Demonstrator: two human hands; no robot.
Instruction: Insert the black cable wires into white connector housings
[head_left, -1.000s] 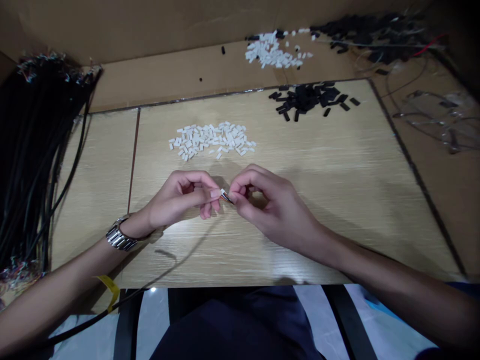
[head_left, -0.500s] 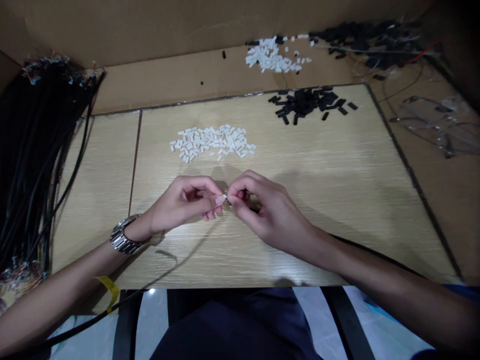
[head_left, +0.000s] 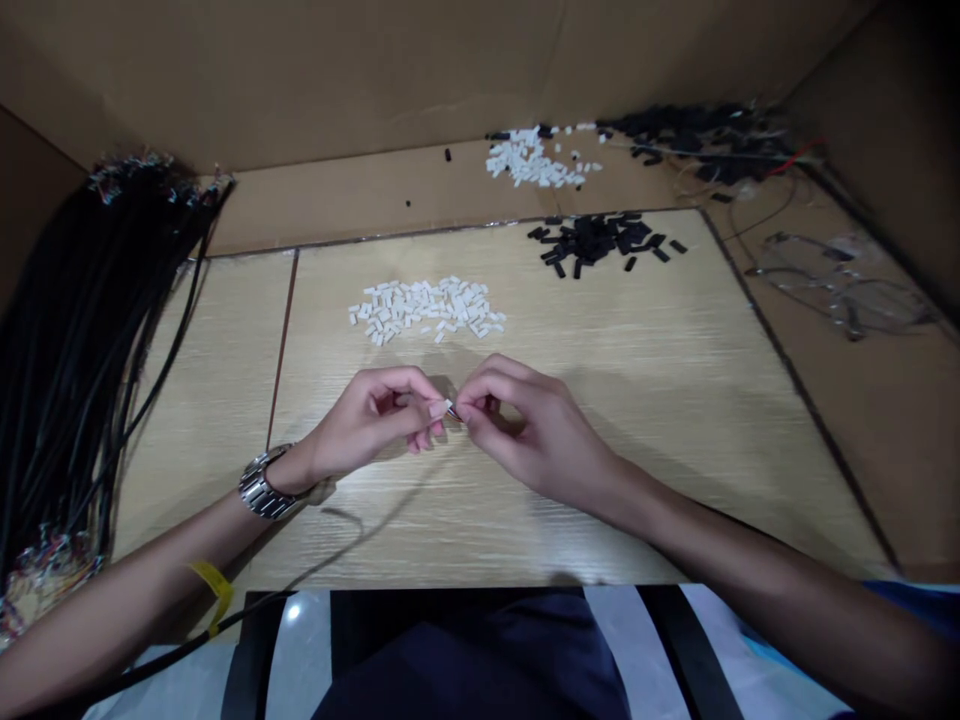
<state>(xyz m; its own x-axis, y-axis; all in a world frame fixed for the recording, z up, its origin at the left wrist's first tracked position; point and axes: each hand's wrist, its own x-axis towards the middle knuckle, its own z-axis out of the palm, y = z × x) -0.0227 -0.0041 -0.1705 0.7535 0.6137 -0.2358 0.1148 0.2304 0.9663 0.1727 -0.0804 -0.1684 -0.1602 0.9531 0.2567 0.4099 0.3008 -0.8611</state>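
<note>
My left hand [head_left: 375,420] and my right hand [head_left: 525,425] meet fingertip to fingertip over the middle of the wooden board [head_left: 675,400]. Between them is a small white connector [head_left: 451,408] with thin wire ends; both hands pinch it. A black cable [head_left: 352,535] trails from under my left hand toward the near edge. My left wrist wears a metal watch [head_left: 264,488]. Just beyond my hands lies a pile of white connector housings [head_left: 424,305].
A pile of black housings [head_left: 592,240] lies at the board's far right. Further back on the cardboard [head_left: 315,190] are more white pieces [head_left: 529,160] and black pieces [head_left: 690,130]. A thick bundle of black cables [head_left: 82,330] fills the left side. Glasses [head_left: 847,285] lie at the right.
My hands stay pinched together on the connector, the fingertips drawing slightly closer. The camera has tilted up a little, so everything sits lower in the picture.
</note>
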